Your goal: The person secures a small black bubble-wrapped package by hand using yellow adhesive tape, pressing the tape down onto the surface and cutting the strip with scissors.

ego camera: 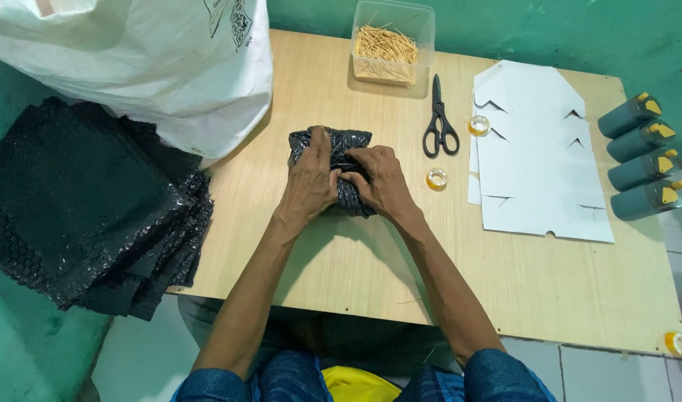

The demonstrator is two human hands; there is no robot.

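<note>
Both my hands press on the black bubble-wrap bundle (pixel 339 167), left hand (pixel 311 182) over its left half, right hand (pixel 382 182) pinching its right edge. My grip is narrow, closed on the wrap. The black scissors (pixel 439 119) lie just right of the bundle.

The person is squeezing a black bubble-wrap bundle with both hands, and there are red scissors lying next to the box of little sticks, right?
Not quite: the scissors are black, not red, as the head view shows. The rest holds: both the left hand and the right hand press the black bubble-wrap bundle, and the scissors lie beside the box of sticks.
</note>
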